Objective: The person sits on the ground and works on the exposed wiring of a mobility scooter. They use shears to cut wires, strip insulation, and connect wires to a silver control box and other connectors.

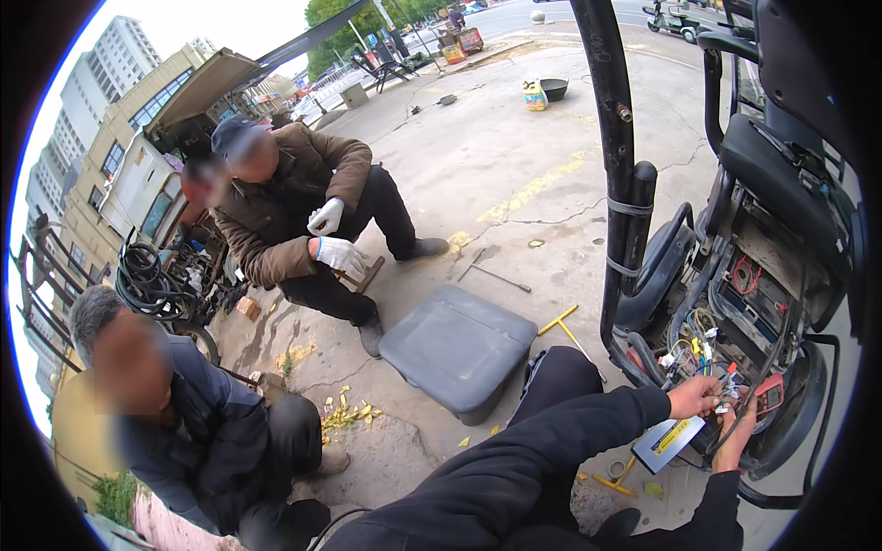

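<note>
Plug (721,410): small and white, right at our fingertips, where our two hands meet in front of the black vehicle (744,303).
Left hand (695,397): comes in from the left. Its thumb and fingers look pinched together on the plug.
Right hand (735,443): comes up from below, with its fingertips next to the plug. We cannot tell if they pinch the plug, a wire or nothing.
Long way of the plug: too small for us to tell which way it points.
Nearer hand: both are very close, but we think the left one has the better hold.
Wires (700,349): a bunch of many colours, up and to the left of the plug, just past our left hand. We think this side matters most, as the bunch is so near our left fingers.
Silver box (668,444): just below our left wrist, its long way slanting from low left to high right. Our left hand is nearer to it.
Red meter (770,395): just to the right of our right fingers, so our right hand is nearer.
</note>
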{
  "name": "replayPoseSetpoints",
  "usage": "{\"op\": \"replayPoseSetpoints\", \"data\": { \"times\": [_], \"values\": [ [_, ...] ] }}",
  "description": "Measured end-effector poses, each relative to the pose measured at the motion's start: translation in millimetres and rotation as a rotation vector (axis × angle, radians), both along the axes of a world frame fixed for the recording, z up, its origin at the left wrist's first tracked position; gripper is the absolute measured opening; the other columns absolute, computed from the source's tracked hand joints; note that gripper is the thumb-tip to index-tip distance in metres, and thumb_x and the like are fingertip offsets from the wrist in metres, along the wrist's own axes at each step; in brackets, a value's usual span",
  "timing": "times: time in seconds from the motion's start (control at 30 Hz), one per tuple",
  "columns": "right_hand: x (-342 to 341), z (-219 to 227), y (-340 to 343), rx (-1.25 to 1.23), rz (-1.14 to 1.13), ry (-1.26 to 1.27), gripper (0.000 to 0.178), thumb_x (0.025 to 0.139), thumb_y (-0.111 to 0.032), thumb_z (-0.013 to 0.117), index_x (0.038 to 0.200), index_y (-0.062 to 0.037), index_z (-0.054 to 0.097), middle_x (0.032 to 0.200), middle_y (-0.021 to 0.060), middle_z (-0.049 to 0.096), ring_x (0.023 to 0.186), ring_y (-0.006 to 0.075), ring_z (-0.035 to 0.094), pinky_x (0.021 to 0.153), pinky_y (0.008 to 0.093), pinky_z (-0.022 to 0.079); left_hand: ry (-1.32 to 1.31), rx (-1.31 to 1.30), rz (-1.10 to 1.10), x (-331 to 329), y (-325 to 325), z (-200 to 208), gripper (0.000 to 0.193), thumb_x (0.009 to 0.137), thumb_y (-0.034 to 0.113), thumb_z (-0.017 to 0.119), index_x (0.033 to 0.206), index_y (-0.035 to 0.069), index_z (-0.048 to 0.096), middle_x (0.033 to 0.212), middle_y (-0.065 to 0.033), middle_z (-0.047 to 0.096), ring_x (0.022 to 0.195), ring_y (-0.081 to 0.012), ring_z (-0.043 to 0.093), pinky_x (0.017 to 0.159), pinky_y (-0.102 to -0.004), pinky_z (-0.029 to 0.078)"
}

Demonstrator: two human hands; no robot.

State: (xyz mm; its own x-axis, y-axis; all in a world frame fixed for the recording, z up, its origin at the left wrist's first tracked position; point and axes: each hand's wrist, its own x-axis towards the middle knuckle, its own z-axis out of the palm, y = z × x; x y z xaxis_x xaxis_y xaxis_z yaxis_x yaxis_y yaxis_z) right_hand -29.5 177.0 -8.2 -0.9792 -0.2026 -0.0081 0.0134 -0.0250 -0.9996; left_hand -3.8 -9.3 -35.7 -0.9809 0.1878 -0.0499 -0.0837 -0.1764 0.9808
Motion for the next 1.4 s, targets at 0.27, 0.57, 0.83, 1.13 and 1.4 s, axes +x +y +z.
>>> {"op": "replayPoseSetpoints", "data": {
  "times": [0.27,0.57,0.83,1.13,1.4],
  "values": [
    [-10,-10,-2,0.135,0.024,0.045,0.045,0.100,0.004,0.066,0.144,-0.0010,0.056,0.109,0.0005,0.062,0.090,0.0059,0.058,0.075,0.0228,0.048,0.020,0.034,0.023,-1,-1,3,0.016,0.107,0.012,0.073,0.101,0.001,0.063,0.086,-0.0015,0.068,0.074,-0.0097,0.063,0.067,-0.0294,0.056],
    [0,18,-11,0.110,0.031,-0.016,0.036,0.101,0.002,0.068,0.136,0.0013,0.059,0.093,0.0014,0.068,0.079,0.0078,0.066,0.071,0.0255,0.055,-0.037,0.081,0.007,6,-10,10,0.010,0.106,0.007,0.074,0.110,-0.001,0.071,0.100,-0.0065,0.080,0.087,-0.0119,0.074,0.079,-0.0292,0.062],
    [43,41,24,0.939,-0.058,0.290,0.037,0.104,-0.022,0.074,0.131,-0.0012,0.060,0.107,0.0258,0.071,0.098,0.0501,0.071,0.083,0.0559,0.056,-0.145,0.062,0.049,7,-16,18,0.020,0.107,0.014,0.073,0.122,0.001,0.074,0.104,-0.0036,0.080,0.092,-0.0107,0.074,0.083,-0.0283,0.060],
    [66,30,26,1.064,-0.052,0.324,0.039,0.103,-0.021,0.073,0.134,-0.0030,0.059,0.116,0.0269,0.067,0.106,0.0508,0.069,0.088,0.0583,0.056,-0.178,0.016,0.074,5,-12,27,0.019,0.108,0.015,0.071,0.121,0.002,0.076,0.105,-0.0025,0.080,0.095,-0.0087,0.072,0.081,-0.0282,0.058],
    [69,27,10,1.038,-0.044,0.315,0.036,0.102,-0.021,0.074,0.131,-0.0039,0.061,0.110,0.0263,0.068,0.101,0.0511,0.070,0.084,0.0597,0.056,-0.186,0.108,0.080,5,-10,29,0.012,0.109,0.010,0.067,0.117,0.004,0.074,0.109,-0.0034,0.079,0.097,-0.0101,0.074,0.085,-0.0292,0.063]
  ]
}}
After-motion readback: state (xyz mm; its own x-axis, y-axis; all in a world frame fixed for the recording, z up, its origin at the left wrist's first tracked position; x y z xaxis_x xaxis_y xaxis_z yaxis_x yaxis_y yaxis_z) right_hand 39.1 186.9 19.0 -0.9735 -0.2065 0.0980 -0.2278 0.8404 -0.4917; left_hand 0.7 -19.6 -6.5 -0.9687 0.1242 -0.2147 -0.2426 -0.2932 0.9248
